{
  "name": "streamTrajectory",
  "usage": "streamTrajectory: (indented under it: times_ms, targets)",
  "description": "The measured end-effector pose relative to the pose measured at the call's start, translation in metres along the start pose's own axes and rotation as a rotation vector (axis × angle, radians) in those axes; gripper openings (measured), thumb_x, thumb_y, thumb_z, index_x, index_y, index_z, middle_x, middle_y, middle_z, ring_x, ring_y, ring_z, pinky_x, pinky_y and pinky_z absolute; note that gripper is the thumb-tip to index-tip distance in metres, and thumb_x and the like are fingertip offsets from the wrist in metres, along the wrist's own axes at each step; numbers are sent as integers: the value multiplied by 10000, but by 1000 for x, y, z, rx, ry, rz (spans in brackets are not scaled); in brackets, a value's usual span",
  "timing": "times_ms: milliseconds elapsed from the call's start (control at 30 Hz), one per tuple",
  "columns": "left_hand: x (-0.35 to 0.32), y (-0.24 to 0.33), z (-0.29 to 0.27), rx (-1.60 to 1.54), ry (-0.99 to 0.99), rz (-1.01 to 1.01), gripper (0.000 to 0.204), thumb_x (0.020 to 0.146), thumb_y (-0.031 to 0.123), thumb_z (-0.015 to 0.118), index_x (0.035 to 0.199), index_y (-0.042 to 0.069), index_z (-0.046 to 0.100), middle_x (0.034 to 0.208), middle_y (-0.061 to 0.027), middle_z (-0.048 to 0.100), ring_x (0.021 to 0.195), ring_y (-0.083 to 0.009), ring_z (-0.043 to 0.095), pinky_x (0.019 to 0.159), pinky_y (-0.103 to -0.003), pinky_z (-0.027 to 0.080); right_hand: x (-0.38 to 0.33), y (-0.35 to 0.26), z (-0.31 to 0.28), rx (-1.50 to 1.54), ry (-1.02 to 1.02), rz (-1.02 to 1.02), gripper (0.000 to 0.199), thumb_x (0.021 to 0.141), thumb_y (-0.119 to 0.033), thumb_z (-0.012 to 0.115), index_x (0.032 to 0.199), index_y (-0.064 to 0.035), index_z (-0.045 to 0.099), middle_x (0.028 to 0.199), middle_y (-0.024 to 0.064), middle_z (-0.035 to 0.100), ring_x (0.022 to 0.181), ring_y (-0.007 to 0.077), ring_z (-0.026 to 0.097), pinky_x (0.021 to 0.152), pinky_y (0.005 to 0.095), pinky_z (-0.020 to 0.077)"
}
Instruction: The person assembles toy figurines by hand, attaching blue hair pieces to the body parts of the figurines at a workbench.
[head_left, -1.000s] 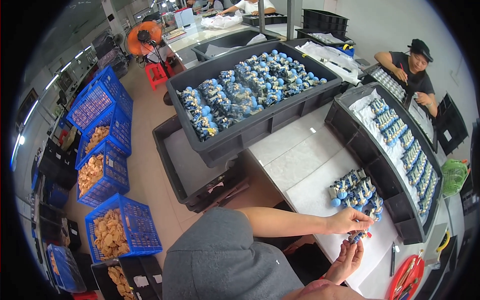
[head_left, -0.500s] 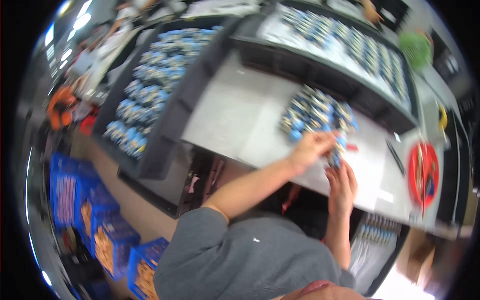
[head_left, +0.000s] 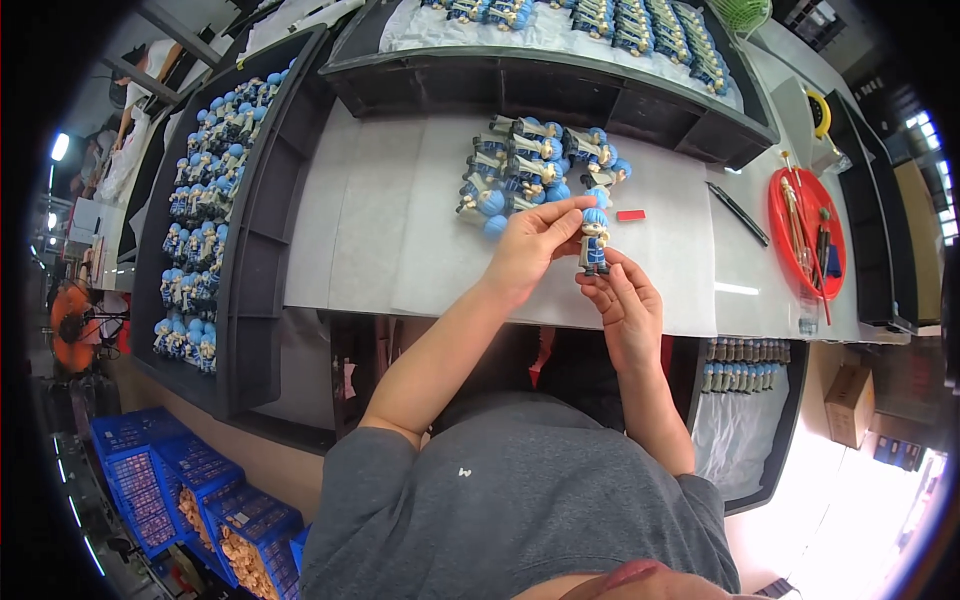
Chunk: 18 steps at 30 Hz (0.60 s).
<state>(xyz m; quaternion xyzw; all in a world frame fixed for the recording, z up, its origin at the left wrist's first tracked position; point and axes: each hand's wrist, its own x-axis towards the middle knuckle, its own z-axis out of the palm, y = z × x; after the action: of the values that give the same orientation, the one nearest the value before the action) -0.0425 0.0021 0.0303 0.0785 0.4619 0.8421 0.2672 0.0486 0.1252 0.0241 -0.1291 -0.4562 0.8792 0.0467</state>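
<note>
Between my two hands is an upright figurine (head_left: 594,243) with blue hair and a blue-and-cream outfit, facing me. My left hand (head_left: 535,246) pinches it by the head, thumb and forefinger together. Fingers of my right hand (head_left: 630,308) close around its dark feet from below. Just beyond, a cluster of similar figurines (head_left: 532,160) lies on the white table covering (head_left: 420,220), most on their sides. A small red block (head_left: 631,215) rests to the right of the held figurine.
Black trays with rows of figurines stand at the left (head_left: 262,230) and far side (head_left: 560,90). To the right are a black pen-like tool (head_left: 738,213) and a red oval dish (head_left: 775,225) with brushes. Blue crates (head_left: 190,460) stand lower left; another tray (head_left: 745,440) sits lower right.
My view has shifted, so the table and trays appear higher and further left. The figurine, blurred before, now shows clearly between both hands.
</note>
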Motion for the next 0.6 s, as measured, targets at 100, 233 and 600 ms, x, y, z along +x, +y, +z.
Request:
streamTrajectory:
  times_ms: [100, 233, 600]
  targets:
    - [-1, 0, 0, 7, 2, 5, 250, 897, 129, 498, 1112, 24, 572, 994, -73, 626, 880, -149, 602, 822, -302, 481, -1, 0, 0, 11, -8, 8, 317, 907, -152, 488, 1143, 60, 469, 992, 139, 578, 852, 197, 610, 750, 268, 502]
    - [-1, 0, -1, 14, 5, 6, 248, 893, 127, 506, 1107, 22, 574, 993, -76, 627, 874, -151, 606, 809, -299, 488, -1, 0, 0, 13, -9, 18, 321, 906, -143, 485, 1156, 57, 457, 1000, 149, 577, 857, 209, 615, 745, 269, 504]
    - [0, 1, -2, 70, -52, 20, 244, 911, 118, 459, 1108, 28, 572, 1015, -88, 619, 882, -160, 609, 819, -308, 489, -3, 1, 0, -8, -1, -10, 313, 883, -107, 521, 1145, 50, 450, 984, 145, 581, 872, 225, 616, 751, 270, 508]
